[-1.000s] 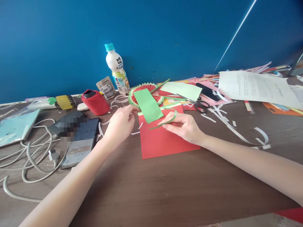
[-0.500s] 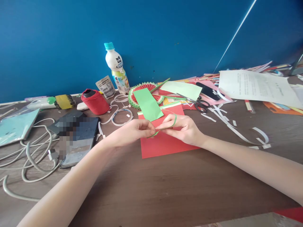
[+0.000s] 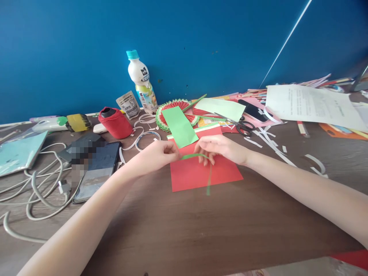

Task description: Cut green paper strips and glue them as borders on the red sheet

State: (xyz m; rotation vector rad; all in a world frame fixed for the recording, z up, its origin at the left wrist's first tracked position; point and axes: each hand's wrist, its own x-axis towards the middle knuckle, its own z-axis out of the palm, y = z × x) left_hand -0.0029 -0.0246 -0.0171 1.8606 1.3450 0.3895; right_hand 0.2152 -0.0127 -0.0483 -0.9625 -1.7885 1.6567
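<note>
In my left hand (image 3: 158, 154), the thumb and fingers pinch one end of a narrow green paper strip (image 3: 192, 156). It runs rightward to my right hand (image 3: 225, 148), bends at the fingers there and hangs down, its tail blurred. The right fingers are apart and curve loosely beside the strip, without a visible grip on it. Under both hands lies a red paper sheet (image 3: 205, 178) with a pale and green band at its far edge. A light green paper rectangle (image 3: 180, 127) rests on its upper left part.
Behind are a pleated red and green paper fan (image 3: 161, 119), black-handled scissors (image 3: 244, 127) and a bottle (image 3: 143, 84). To the left stand a red-wrapped roll (image 3: 116, 124), a phone (image 3: 99, 174) and tangled cables (image 3: 34, 203). White paper scraps (image 3: 273, 143) are scattered right.
My right hand has loosened its pinch and its fingers have spread. The green strip, earlier looped at the right fingers, now stretches from my left hand and hangs down at the right.
</note>
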